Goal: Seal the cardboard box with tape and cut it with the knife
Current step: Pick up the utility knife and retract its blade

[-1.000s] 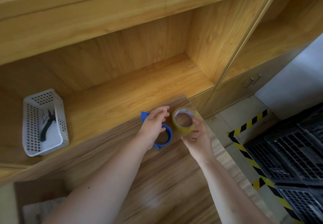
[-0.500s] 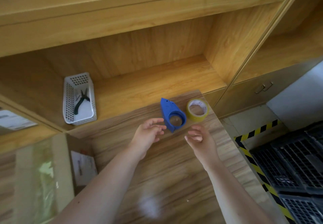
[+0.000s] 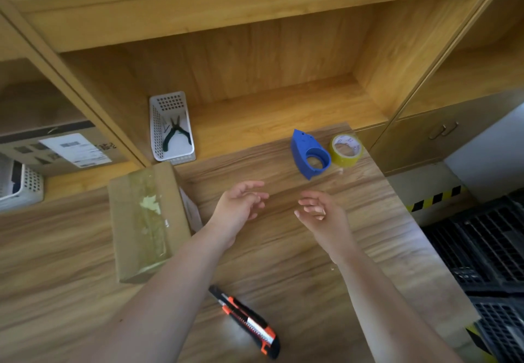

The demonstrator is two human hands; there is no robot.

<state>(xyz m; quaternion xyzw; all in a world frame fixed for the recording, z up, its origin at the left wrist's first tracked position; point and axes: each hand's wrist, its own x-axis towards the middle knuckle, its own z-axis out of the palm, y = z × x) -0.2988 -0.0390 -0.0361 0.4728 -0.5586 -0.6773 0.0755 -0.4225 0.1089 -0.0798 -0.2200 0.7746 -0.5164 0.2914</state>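
Note:
A brown cardboard box [image 3: 144, 221] with old tape residue along its top lies on the wooden table [image 3: 297, 249], left of my arms. At the table's far right edge a yellow tape roll [image 3: 346, 150] stands beside a blue tape dispenser [image 3: 309, 154]. An orange and black utility knife [image 3: 249, 324] lies near the front, between my forearms. My left hand [image 3: 241, 206] and my right hand [image 3: 320, 212] hover over the middle of the table, both empty with fingers loosely spread, well short of the tape.
A white perforated basket [image 3: 172, 128] with black pliers sits on the shelf behind the box. A labelled carton [image 3: 56, 147] and another white basket [image 3: 19, 186] stand at the left. Black plastic crates [image 3: 487, 263] fill the floor at the right, past the table's edge.
Both hands let go of the tape roll and the blue dispenser and drew back toward me. The view tilted down, bringing the box and the knife into sight.

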